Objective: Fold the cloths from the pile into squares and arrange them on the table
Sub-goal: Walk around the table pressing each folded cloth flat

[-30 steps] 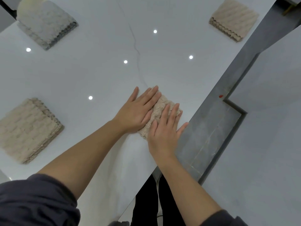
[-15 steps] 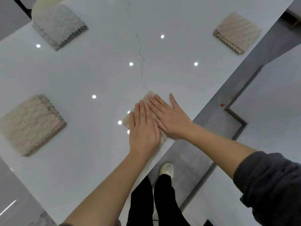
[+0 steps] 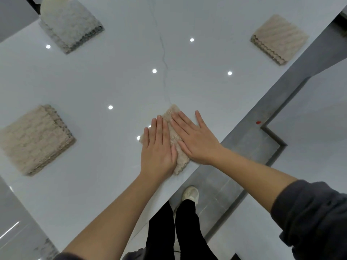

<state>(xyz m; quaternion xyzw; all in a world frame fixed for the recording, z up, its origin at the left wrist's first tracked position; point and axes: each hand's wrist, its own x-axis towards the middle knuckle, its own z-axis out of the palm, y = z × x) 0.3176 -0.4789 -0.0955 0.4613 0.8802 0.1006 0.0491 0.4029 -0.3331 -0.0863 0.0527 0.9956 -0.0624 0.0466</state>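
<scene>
Your single head-worn wide-angle camera looks steeply down from close above the glossy white tabletop [image 3: 112, 81], its near edge running diagonally through the frame's lower right.

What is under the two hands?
A folded beige cloth lies under the left hand and right hand, flat on the white table. Its middle is hidden by them.

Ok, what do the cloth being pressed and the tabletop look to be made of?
Cloth: looks like plush beige microfibre or terry; fuzzy ridged pile, scalloped edge. Tabletop: probably polished stone or a stone-look slab; glossy white, sharp light reflections, thin grey vein.
</scene>
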